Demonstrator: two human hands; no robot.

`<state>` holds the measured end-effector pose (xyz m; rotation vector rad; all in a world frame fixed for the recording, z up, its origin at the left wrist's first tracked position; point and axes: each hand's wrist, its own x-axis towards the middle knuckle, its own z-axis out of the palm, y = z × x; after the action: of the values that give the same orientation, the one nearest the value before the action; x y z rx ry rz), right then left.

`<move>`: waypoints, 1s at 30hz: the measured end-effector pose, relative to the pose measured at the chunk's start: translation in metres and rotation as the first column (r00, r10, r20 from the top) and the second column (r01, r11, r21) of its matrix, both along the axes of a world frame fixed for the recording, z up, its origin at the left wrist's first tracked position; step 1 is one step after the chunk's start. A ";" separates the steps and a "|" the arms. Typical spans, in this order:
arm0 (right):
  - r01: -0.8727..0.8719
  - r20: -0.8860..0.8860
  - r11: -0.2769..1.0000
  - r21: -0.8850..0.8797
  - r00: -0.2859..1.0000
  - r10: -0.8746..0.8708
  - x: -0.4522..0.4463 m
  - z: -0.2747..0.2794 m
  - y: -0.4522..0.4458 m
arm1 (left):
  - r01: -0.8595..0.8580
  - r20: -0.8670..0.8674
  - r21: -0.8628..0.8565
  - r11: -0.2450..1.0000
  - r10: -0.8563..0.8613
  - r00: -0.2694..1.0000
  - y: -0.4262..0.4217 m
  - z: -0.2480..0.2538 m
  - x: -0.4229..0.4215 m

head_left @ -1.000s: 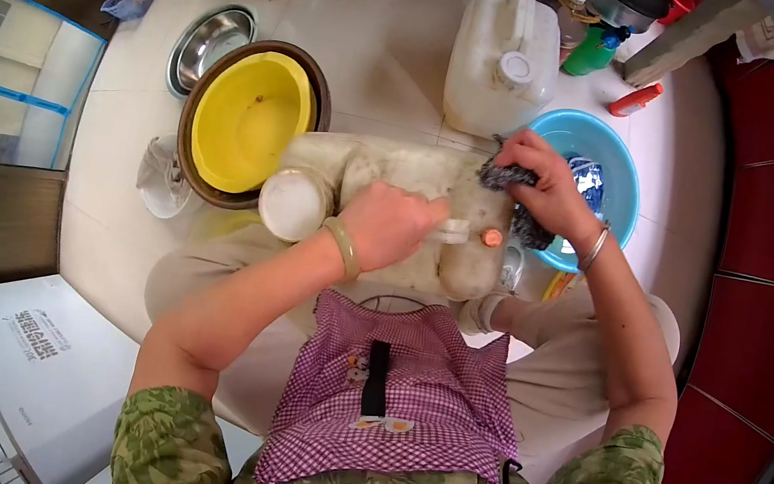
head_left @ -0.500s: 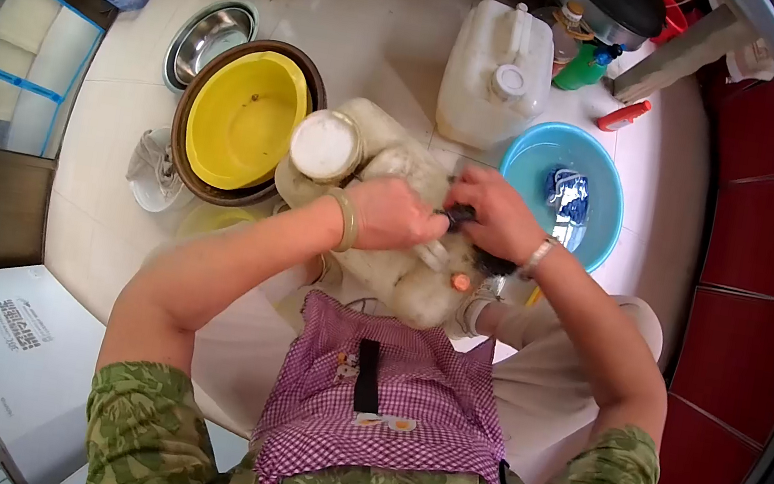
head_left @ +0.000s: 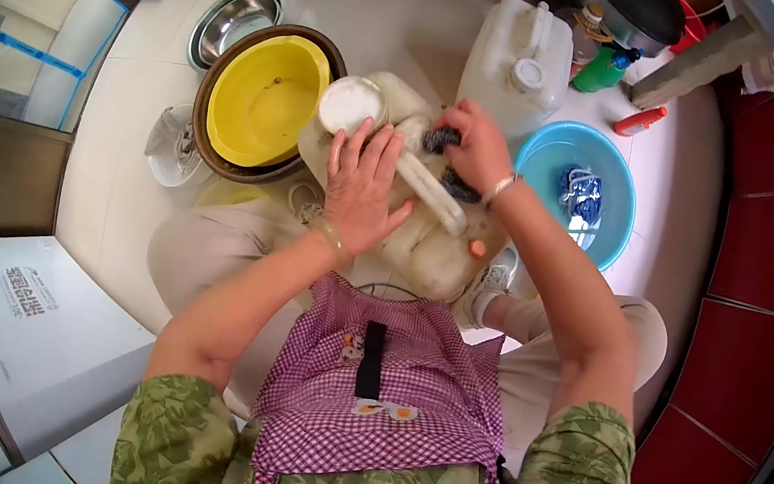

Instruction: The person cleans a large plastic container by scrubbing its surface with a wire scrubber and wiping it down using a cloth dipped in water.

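Observation:
A large yellowed plastic jug (head_left: 431,254) with a white cap (head_left: 352,106), a moulded handle and a small orange plug lies between my legs. My left hand (head_left: 361,187) rests flat against it below the cap, fingers spread and holding nothing. Over the jug's far right side, my right hand (head_left: 478,150) is closed on a dark, wiry scouring pad (head_left: 442,139). Just below that hand, a second dark wiry clump (head_left: 459,187) shows against the jug; whether it joins the pad I cannot tell.
A blue basin (head_left: 622,214) with water and a blue-and-white cloth stands at right, near another white jug (head_left: 493,82). To the left are a yellow basin (head_left: 244,123) inside a brown one, a steel bowl (head_left: 231,27) and a white bucket (head_left: 178,170). Red cabinets (head_left: 742,364) line the right.
My hands were together at the dark pad; now they are apart. The left has opened and laid itself on the jug, while the right has moved up with the pad.

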<state>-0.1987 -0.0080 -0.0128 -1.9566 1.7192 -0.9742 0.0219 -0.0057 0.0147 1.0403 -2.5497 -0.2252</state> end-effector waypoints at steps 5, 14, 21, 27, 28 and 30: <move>-0.243 -0.077 0.962 0.121 0.964 0.253 0.000 0.027 0.022 | -0.099 -0.082 0.021 0.995 0.100 0.992 -0.003 -0.009 0.003; -0.076 0.004 0.990 0.117 0.997 0.076 -0.003 0.011 -0.021 | -0.076 -0.212 -0.012 0.997 0.071 0.975 -0.011 -0.024 0.004; -0.266 -0.195 0.957 -0.115 0.951 0.240 0.027 0.025 -0.014 | -0.454 -0.503 0.387 0.803 0.596 0.626 0.001 -0.068 0.036; -0.212 -0.234 0.977 0.011 0.950 0.209 0.023 0.018 -0.035 | -0.438 -0.316 0.432 0.788 0.588 0.744 -0.005 -0.043 0.029; -0.182 -0.241 0.982 0.047 0.952 0.187 0.023 0.018 -0.035 | -0.447 -0.321 0.428 0.786 0.594 0.738 -0.007 -0.044 0.026; 0.101 -0.051 0.990 0.100 0.994 -0.096 0.014 -0.001 -0.044 | -0.458 -0.317 0.418 0.785 0.598 0.736 -0.008 -0.046 0.022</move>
<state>-0.1846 -0.0519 -0.0140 -1.8587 1.8686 -0.8611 0.0440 -0.0142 -0.0315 1.5942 -1.7481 -0.6381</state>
